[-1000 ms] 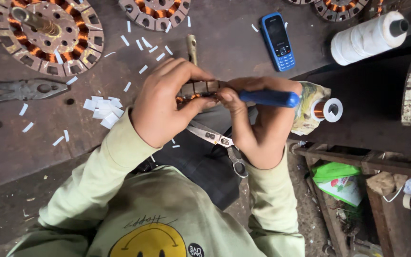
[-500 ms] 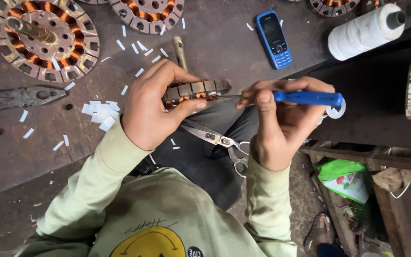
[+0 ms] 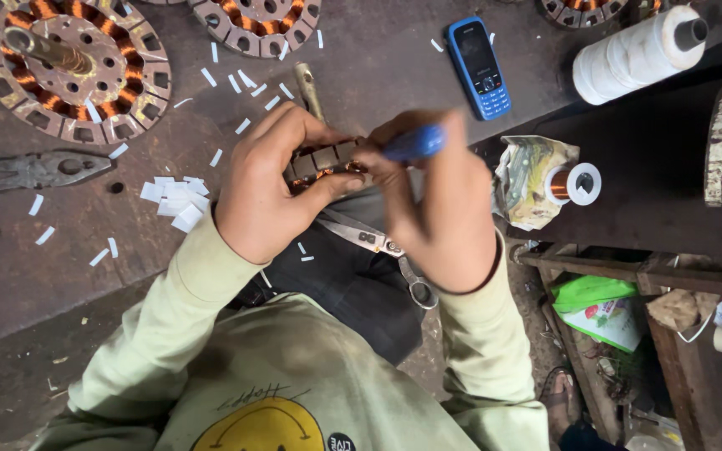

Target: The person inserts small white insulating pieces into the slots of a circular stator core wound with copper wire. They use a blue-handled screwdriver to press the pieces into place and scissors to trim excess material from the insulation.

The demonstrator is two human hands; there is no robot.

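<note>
My left hand grips a small motor stator with slotted metal teeth and copper winding, held just above the edge of the dark workbench. My right hand is closed on a blue-handled tool, whose tip is pushed into the stator. Under my hands a pair of scissors lies on my lap. Both sleeves are pale green.
On the bench lie two wound stators, pliers, a pile of white paper strips, a blue phone and a white thread spool. A copper wire spool sits on crumpled paper. Shelves with clutter stand at right.
My right hand has swung the blue-handled tool in from the right, so the handle now points up and sits close against the stator. My left hand kept its hold.
</note>
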